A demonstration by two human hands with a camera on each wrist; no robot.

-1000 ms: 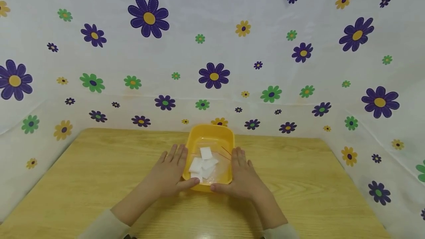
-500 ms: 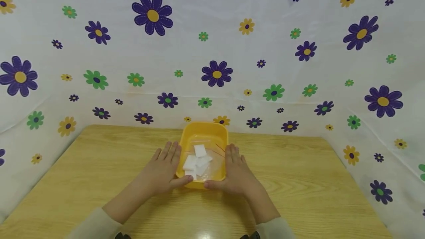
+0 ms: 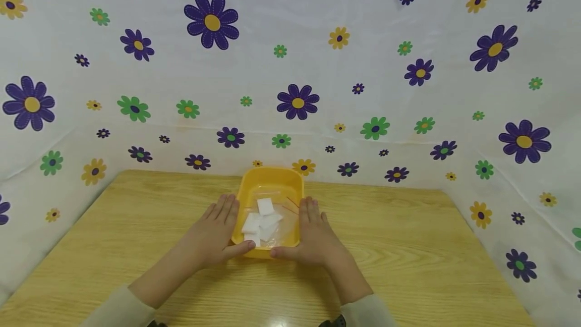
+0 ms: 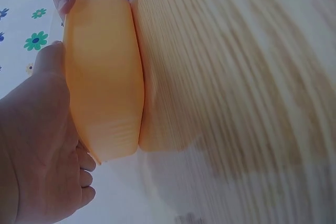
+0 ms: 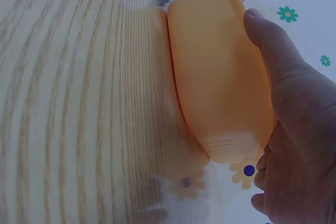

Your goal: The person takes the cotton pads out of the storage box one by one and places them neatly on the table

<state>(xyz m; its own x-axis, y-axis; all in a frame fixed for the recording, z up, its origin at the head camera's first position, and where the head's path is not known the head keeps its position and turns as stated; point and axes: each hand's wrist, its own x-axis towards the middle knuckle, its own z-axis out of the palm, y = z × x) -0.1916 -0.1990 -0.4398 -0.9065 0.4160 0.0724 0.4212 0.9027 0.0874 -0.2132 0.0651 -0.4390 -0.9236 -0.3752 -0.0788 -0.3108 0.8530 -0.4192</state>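
A yellow plastic tray [image 3: 272, 173] with rounded corners stands on the table near its back edge. Several white square pieces [image 3: 268, 223] lie loosely in it, beside clear plastic [image 3: 286, 226] and thin red strips [image 3: 292, 202]. My left hand [image 3: 210, 236] lies along the tray's left side with straight fingers, its thumb over the near rim. On the opposite side my right hand [image 3: 317, 238] mirrors it, thumb at the near rim too. Both wrist views show the tray's smooth outer wall [image 4: 105, 72] low on the wood, with my right thumb [image 5: 278, 48] at its rim.
The wooden table [image 3: 408, 236] has a light grain and reaches out on both sides of the tray. White cloth [image 3: 317, 64] printed with purple, green and yellow flowers hangs behind and at both sides.
Both hands and the tray between them have slid left across the table. The white pieces keep their arrangement inside it. The head view has shifted slightly.
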